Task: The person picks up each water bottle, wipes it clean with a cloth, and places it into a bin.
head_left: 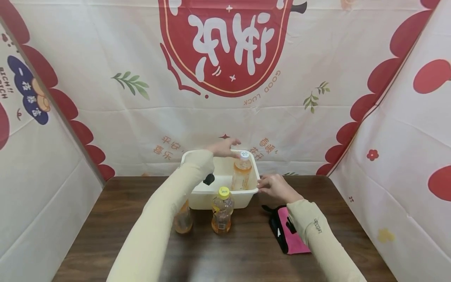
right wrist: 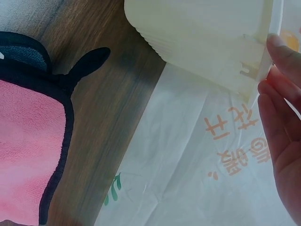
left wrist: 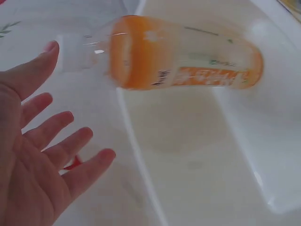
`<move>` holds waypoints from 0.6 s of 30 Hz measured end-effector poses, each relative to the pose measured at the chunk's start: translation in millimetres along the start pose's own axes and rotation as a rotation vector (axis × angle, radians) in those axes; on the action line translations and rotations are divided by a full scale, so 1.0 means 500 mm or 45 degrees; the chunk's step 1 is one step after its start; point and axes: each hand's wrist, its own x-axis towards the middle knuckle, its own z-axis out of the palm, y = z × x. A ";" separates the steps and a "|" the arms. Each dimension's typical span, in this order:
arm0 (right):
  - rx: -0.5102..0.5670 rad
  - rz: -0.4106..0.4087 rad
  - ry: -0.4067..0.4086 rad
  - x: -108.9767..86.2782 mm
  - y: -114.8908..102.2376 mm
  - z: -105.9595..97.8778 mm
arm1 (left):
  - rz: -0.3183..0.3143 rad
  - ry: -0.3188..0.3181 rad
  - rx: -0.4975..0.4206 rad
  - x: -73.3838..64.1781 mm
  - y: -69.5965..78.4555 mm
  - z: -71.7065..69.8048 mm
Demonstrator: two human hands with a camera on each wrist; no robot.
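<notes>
A white plastic basin (head_left: 201,199) stands at the back of the table, by the cloth backdrop. Inside it, near the right wall, is an upright clear bottle (left wrist: 188,56) with an orange band and a white cap. My left hand (head_left: 222,148) reaches over the basin; its fingers (left wrist: 89,176) are spread, and the thumb tip is right at the bottle's cap. With thumb and fingers, my right hand (head_left: 278,187) pinches the basin's right rim (right wrist: 268,56). In front of the basin stands a yellow-capped bottle (head_left: 222,213) holding some amber liquid.
Another bottle (head_left: 183,221) stands left of the yellow-capped one, partly hidden by my left sleeve. A pink cloth with black edging (right wrist: 30,136) lies on the wooden table (head_left: 116,219), under my right forearm. Printed cloth (head_left: 134,129) walls the back and both sides.
</notes>
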 end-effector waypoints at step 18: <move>-0.044 -0.098 0.013 0.004 0.007 -0.002 | 0.070 0.264 0.336 -0.285 0.107 -0.043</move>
